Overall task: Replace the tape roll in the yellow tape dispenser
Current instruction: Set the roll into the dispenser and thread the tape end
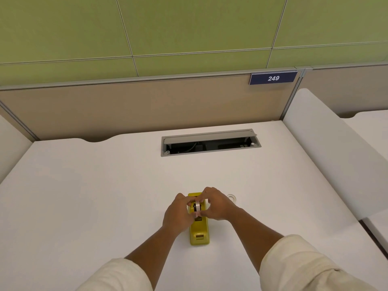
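Observation:
The yellow tape dispenser [199, 234] stands on the white desk [105, 196], its cutter end toward me. A clear tape roll [197, 207] on a dark core sits upright over the dispenser's cradle. My left hand [178, 215] pinches the roll from the left, and my right hand [217, 205] pinches it from the right. Whether the roll is seated in the cradle or held just above it is hidden by my fingers. A second clear tape roll [231, 197] lies flat on the desk just behind my right hand.
A grey cable hatch [210, 141] lies open in the desk farther back. A beige partition with a blue "249" sign [273, 78] closes the far edge. White side dividers [336, 164] stand at right and left.

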A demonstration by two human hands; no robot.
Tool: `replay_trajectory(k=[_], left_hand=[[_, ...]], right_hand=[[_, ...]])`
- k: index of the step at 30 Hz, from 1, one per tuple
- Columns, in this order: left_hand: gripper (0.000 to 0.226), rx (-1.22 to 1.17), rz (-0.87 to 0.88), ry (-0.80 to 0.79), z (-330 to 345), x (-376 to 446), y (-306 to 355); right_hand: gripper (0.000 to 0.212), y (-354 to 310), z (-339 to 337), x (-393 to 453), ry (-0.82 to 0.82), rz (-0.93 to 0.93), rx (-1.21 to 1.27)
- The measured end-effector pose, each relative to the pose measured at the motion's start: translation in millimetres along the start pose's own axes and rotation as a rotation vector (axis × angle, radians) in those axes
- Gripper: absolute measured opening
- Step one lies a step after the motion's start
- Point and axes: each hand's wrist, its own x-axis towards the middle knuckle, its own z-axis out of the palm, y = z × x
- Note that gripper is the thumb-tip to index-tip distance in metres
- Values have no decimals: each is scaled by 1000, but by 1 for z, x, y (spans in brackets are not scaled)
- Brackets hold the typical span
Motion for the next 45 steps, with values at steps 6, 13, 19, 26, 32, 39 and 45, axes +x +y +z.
replay_trajectory(k=[6, 13, 19, 26, 32, 39, 45], left_hand=[[43, 17, -2, -15, 1, 0, 1], [44, 10, -8, -3, -1, -1, 2], [53, -38, -21, -10, -2, -3, 2], [62, -58, -85, -4, -1, -4, 0], [62, -34, -120, 22, 0, -8, 1], [60, 12, -131, 27, 2, -10, 3], [60, -1, -162, 29, 2, -11, 8]], right_hand=[[26, -2, -4, -1, 36, -42, -62], [15, -4, -5, -1, 58, -74, -104], [9, -7, -3, -2, 49, -70, -109], [8, -7, 6, -12, 28, -19, -74], [11, -14, 10, -22, -2, 35, -65], [8, -18, 16, -31, 21, 59, -26], [5, -17, 21, -38, 40, 66, 28]])
